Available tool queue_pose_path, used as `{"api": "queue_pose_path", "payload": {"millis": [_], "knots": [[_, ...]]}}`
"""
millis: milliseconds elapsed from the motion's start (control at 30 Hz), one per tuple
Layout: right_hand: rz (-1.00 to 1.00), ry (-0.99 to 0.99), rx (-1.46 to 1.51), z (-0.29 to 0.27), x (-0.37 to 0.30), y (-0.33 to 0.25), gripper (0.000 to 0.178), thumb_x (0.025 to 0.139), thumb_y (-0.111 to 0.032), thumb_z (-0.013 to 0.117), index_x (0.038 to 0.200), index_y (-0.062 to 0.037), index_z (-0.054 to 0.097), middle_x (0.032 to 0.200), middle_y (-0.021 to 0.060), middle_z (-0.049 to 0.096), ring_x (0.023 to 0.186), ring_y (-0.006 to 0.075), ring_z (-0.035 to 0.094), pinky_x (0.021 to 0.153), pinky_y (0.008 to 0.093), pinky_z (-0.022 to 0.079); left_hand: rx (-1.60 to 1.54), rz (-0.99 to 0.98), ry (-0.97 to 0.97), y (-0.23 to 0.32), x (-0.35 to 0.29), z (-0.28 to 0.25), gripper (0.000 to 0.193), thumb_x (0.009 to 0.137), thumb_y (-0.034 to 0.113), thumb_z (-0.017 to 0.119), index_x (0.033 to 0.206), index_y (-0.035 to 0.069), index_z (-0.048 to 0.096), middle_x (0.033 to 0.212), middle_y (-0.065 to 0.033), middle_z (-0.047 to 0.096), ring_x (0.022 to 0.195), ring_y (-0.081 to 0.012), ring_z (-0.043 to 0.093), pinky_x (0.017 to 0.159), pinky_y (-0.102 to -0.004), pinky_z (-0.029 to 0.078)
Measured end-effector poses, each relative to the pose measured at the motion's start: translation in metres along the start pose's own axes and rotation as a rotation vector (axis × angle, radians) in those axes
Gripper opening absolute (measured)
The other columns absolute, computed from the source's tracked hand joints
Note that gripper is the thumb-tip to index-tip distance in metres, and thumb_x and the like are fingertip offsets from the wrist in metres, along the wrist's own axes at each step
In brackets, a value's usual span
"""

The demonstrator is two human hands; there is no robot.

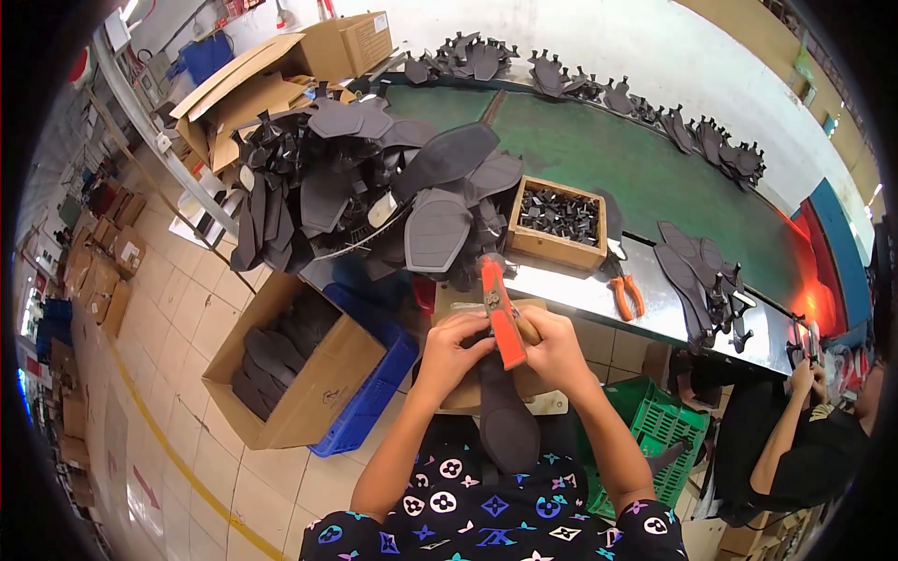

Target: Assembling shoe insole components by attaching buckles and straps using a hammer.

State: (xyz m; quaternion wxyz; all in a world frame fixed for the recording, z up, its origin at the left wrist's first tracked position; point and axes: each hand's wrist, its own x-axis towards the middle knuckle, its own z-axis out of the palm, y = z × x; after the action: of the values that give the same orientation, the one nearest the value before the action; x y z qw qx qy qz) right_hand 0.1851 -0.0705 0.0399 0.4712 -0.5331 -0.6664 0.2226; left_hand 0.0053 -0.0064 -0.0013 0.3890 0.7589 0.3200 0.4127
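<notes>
My right hand (558, 348) is closed around the wooden handle of a hammer (505, 327). Its long orange head points up toward my view and covers part of the work. My left hand (454, 351) pinches the far end of a dark shoe sole (510, 425), its fingertips close beside the hammer head. Whether a small part sits in those fingertips is hidden. The sole's wide end extends toward my body, over my lap. Beneath my hands is a brownish work block (458, 400), mostly covered.
A large pile of dark soles (438, 229) lies ahead left, beside a wooden box (561, 251) of small black parts. Orange-handled pliers (627, 296) rest on the bench edge. A cardboard box (323, 374) stands left, a green crate (655, 425) right. A co-worker (795, 449) sits far right.
</notes>
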Motion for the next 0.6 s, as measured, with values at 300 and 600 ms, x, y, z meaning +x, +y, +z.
{"api": "queue_pose_path", "payload": {"millis": [300,600], "knots": [[-0.087,-0.053,-0.293,-0.005,-0.005,-0.021,0.026,0.077,-0.007,0.073,0.103,-0.0066,0.068,0.107,0.0090,0.068,0.086,0.0338,0.067,0.075,0.0382,0.055,-0.061,0.020,-0.030,0.003,0.006,-0.004,0.032,0.073,0.000,0.078,0.104,-0.001,0.072,0.101,-0.0141,0.074,0.090,-0.0230,0.072,0.079,-0.0310,0.056],[0.050,0.131,-0.184,-0.016,-0.053,-0.081,0.038,0.093,-0.006,0.063,0.128,0.0017,0.049,0.097,0.0246,0.063,0.079,0.0418,0.065,0.067,0.0422,0.052,-0.346,-0.173,-0.133,-0.004,0.008,-0.006,0.026,0.078,0.008,0.080,0.103,0.000,0.076,0.091,-0.0071,0.076,0.077,-0.0066,0.065,0.071,-0.0232,0.053]]}}
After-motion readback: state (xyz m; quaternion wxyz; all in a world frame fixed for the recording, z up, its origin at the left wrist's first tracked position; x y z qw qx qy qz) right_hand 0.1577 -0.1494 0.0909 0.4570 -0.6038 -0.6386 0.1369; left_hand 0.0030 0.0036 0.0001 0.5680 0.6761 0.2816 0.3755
